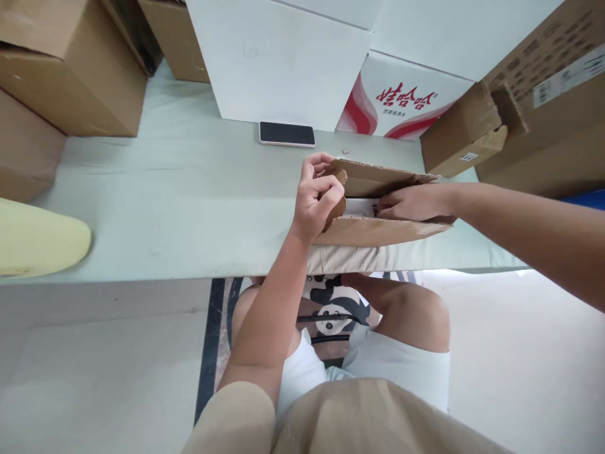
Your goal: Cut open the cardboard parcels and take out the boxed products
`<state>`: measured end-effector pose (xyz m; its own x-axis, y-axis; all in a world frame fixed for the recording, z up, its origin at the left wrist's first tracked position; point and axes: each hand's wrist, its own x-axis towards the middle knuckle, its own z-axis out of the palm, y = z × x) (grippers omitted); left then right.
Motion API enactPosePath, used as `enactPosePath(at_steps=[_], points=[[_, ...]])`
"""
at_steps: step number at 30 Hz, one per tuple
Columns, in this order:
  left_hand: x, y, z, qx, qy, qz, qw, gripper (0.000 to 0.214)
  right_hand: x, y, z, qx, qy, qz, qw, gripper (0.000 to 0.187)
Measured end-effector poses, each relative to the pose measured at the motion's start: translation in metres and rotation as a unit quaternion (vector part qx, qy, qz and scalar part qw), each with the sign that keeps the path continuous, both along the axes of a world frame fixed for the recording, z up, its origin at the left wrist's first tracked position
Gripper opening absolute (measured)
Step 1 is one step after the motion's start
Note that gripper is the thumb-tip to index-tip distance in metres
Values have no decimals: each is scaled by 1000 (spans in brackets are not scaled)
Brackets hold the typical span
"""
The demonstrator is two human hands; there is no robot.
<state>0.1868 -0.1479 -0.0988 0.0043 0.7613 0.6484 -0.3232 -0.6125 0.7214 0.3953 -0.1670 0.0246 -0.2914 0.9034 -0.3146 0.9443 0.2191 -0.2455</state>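
A narrow brown cardboard box (382,234) stands with its top open at the table's front edge. My left hand (317,197) grips its left end, fingers curled around the short flap. From the right, my right hand (413,203) reaches down into the opening. A white item with dark print (362,207) shows inside the box, touching or close to my right fingertips. Those fingertips are partly hidden, so whether they grip the white item cannot be seen.
A phone (287,133) lies behind the box, before white cartons (283,63). Brown boxes stand at the left (94,75) and right (460,129). A pale yellow rounded object (42,239) lies at the left front. The table (189,208) has a pale green cover.
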Motion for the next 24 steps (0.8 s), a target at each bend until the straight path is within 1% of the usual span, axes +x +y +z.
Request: enactPosePath(at_steps=[2, 4, 5, 7, 9, 10, 11, 12, 14, 18, 20, 21, 22, 23, 24], points=[[-1, 0, 0, -3, -2, 4, 1000, 50, -5, -6, 13, -55, -41, -21, 997, 19], [-2, -1, 1, -9, -2, 3, 1000, 51, -8, -13, 22, -100, -60, -73, 991, 27], [-3, -1, 1, -11, -1, 1, 1000, 52, -8, -17, 24, -114, -45, -109, 987, 29], [-4, 0, 2, -15, 1, 0, 1000, 53, -6, -25, 23, -130, 40, -191, 972, 34], [-5, 0, 2, -24, 3, 5, 1000, 52, 0, -32, 19, -114, 167, -270, 941, 41], [-5, 0, 2, -29, 5, 9, 1000, 52, 4, -34, 17, -99, 222, -294, 924, 43], [-5, -1, 2, -32, 5, 14, 999, 51, 7, -36, 15, -84, 262, -303, 912, 45], [-6, -1, 2, -33, 5, 18, 999, 51, 10, -39, 15, -70, 288, -299, 907, 46], [-6, 0, 2, -32, 5, 23, 999, 51, 13, -44, 18, -51, 307, -262, 913, 46], [-3, 0, 1, -41, 8, 17, 999, 48, 3, -58, 30, -33, 327, -144, 934, 40], [-1, 0, 2, -44, 8, 11, 999, 47, -8, -62, 34, -24, 284, -79, 955, 34], [-1, 0, 3, -46, 7, 8, 999, 47, -13, -62, 35, -5, 250, -60, 966, 32], [0, -1, 3, -47, 7, 7, 999, 48, -17, -61, 35, 24, 219, -57, 974, 29], [0, -1, 4, -48, 7, 5, 999, 49, -19, -59, 35, 59, 195, -71, 976, 27], [0, -1, 4, -48, 7, 3, 999, 50, -19, -55, 33, 89, 176, -99, 975, 25]])
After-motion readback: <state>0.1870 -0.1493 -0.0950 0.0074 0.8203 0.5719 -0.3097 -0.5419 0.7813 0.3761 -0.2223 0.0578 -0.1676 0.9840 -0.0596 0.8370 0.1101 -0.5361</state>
